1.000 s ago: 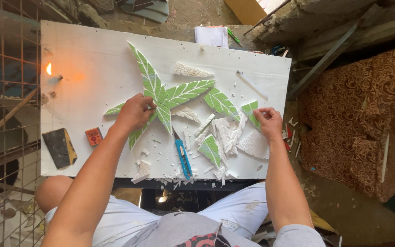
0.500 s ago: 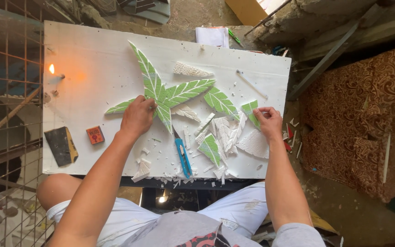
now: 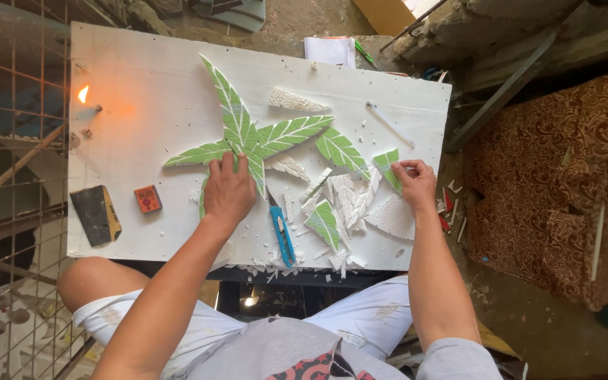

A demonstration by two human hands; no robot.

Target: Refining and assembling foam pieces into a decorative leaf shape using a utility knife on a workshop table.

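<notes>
A white board (image 3: 142,98) lies across my lap. On it sits a green foam leaf shape (image 3: 262,137) with several carved leaflets joined at the middle. My left hand (image 3: 228,188) lies flat on the lower leaflets, pressing them to the board. My right hand (image 3: 414,181) pinches a loose green leaflet piece (image 3: 388,166) at the right edge. Another loose green leaflet (image 3: 325,222) lies among white foam scraps (image 3: 350,200) between my hands.
A blue utility knife (image 3: 282,236) lies near the front edge. A lit candle (image 3: 86,105) burns at the far left; a small red box (image 3: 148,199) and a dark scraper (image 3: 95,214) lie below it. A wire cage (image 3: 8,176) stands left, a brown patterned cushion (image 3: 564,190) right.
My left hand slid from the lower-left leaflet toward the leaf's middle and flattened on it. The left leaflet is uncovered again. My right hand stayed on its piece.
</notes>
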